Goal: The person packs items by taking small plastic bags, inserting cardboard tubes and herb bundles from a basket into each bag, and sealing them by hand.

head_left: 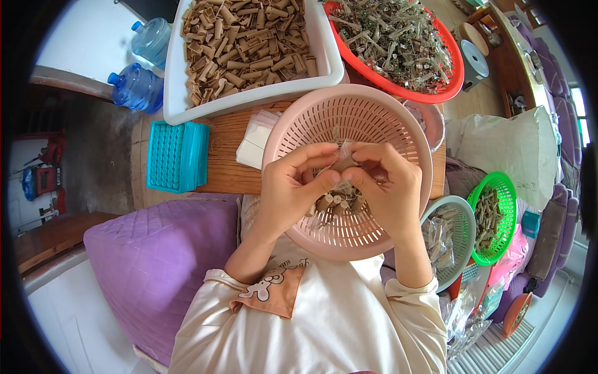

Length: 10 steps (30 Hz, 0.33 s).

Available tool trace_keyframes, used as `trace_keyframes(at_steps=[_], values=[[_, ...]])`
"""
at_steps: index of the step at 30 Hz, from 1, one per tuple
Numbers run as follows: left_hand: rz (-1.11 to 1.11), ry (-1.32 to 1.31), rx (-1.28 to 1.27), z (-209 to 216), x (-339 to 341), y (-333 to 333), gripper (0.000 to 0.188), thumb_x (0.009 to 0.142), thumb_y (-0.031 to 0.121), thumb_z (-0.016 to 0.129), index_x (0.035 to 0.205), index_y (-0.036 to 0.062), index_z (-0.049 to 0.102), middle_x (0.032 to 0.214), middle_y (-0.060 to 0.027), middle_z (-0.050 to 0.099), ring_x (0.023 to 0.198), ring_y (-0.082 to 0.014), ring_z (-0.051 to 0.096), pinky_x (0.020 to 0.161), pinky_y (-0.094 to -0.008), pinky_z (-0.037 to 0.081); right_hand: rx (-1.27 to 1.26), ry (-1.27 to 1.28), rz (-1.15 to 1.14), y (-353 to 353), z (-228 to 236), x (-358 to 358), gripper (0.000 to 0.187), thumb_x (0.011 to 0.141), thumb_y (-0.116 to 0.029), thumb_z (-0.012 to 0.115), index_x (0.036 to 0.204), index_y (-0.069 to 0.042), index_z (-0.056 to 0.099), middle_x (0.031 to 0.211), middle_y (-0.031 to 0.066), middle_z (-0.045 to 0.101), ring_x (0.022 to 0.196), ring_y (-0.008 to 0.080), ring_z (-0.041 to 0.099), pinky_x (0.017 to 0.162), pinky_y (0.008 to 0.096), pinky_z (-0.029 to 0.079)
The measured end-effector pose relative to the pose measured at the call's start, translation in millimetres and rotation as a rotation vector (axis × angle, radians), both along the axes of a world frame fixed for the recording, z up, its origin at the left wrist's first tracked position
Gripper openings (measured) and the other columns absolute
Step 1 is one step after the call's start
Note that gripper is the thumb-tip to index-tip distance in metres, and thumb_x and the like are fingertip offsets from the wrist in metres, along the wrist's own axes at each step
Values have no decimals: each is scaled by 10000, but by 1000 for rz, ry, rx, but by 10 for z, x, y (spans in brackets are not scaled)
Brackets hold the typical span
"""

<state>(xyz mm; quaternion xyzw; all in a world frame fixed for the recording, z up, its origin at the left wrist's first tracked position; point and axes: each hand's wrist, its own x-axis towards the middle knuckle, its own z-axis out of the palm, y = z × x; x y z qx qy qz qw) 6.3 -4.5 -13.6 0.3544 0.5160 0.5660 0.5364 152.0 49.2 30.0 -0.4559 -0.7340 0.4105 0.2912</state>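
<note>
My left hand and my right hand meet over a pink slotted plastic basket. Between the fingertips of both is a small tan tube-like piece. Something clear and thin, perhaps plastic, shows at its upper end; the fingers cover much of it. Below the hands, several similar tan pieces lie in the basket among thin clear bits. Thumbs and index fingers are closed on the held piece from either side.
A white bin of tan pieces and a red basin of clear, glinting parts stand beyond the basket. On the left are teal trays and white paper sheets. Grey-green and green baskets sit at right.
</note>
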Motion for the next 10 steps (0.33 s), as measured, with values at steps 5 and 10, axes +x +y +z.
trace_keyframes(at_steps=[5, 10], values=[[25, -85, 57, -4, 72, 92, 356, 772, 90, 663, 1090, -16, 545, 912, -94, 635, 595, -5, 483, 507, -136, 395, 370, 70, 83, -6, -126, 26, 278, 621, -107, 744, 869, -48, 634, 1051, 121, 564, 749, 221, 584, 584, 266, 473], [25, -144, 60, -31, 83, 141, 372, 783, 74, 646, 1120, -14, 516, 941, -116, 620, 719, -51, 564, 608, -146, 448, 321, -133, 107, -2, -69, 92, 326, 608, -147, 756, 907, -71, 649, 1280, 146, 389, 1170, 331, 351, 837, 376, 423]])
